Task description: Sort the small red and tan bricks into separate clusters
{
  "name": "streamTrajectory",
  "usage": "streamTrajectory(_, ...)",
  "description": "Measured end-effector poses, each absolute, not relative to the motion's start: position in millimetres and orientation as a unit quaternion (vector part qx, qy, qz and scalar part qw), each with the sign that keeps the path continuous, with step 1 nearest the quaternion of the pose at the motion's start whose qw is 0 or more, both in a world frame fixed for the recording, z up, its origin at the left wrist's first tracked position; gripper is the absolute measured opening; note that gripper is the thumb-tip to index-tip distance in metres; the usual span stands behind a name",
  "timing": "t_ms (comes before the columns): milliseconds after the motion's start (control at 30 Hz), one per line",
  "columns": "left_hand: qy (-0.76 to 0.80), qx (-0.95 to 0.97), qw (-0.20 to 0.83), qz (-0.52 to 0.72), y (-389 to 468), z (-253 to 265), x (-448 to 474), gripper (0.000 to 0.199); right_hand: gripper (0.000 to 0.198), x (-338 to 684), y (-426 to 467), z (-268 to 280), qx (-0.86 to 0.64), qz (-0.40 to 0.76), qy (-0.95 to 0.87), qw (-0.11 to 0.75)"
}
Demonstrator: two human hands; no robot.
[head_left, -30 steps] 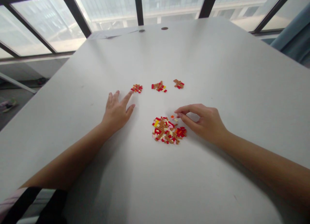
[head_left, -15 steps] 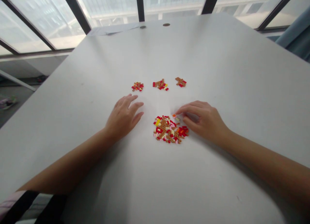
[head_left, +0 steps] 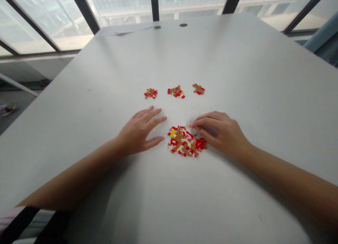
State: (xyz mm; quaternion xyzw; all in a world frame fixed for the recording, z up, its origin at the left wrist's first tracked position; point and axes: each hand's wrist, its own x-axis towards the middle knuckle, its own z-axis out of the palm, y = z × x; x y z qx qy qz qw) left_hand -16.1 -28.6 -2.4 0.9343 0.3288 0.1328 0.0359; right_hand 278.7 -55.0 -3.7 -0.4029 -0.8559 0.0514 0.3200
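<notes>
A large loose pile of small building bricks [head_left: 182, 142] in brown, red, cream, pink and yellow lies on the white table between my hands. My left hand [head_left: 141, 131] is open at the pile's left side, fingers spread and empty, thumb tip close to the edge. At the upper right of the pile, my right hand [head_left: 218, 129] is bent low over the table. Its index fingertip touches a small orange brick [head_left: 190, 126], and its thumb stays apart from that finger. Some pale bricks beneath these fingers are partly hidden.
Farther back sit three smaller brick groups: a red and orange heap [head_left: 150, 93], a brown, red and yellow group [head_left: 176, 91], and a brown and red group [head_left: 198, 89]. The white table [head_left: 169, 61] reaches toward the windows. Two round dark spots [head_left: 183, 25] mark its far end.
My left hand has moved right toward the large pile and spread its fingers wider. My right hand has hardly moved; its index fingertip now covers more of the orange brick.
</notes>
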Motion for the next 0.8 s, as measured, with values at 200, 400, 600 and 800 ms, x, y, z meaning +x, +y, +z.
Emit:
streamTrajectory(200,0.324,0.936,0.033,0.136,-28.7,-1.8,-15.6,0.055,0.019,276.8,-59.0,-0.6,-0.318,0.070,-0.892,0.315)
streamTrajectory(400,0.324,0.935,0.032,0.138,-28.7,-2.2,-15.6,0.055,0.020,275.0,-61.8,-2.4,-0.284,0.069,-0.911,0.291)
streamTrajectory(600,0.329,0.935,0.033,0.129,-29.0,-0.6,-15.1,0.056,0.018,276.8,-61.5,-2.2,-0.286,0.059,-0.905,0.311)
streamTrajectory(800,0.333,0.934,0.037,0.126,-29.5,0.2,-14.4,0.055,0.021,277.8,-61.3,-4.1,-0.334,0.048,-0.886,0.317)
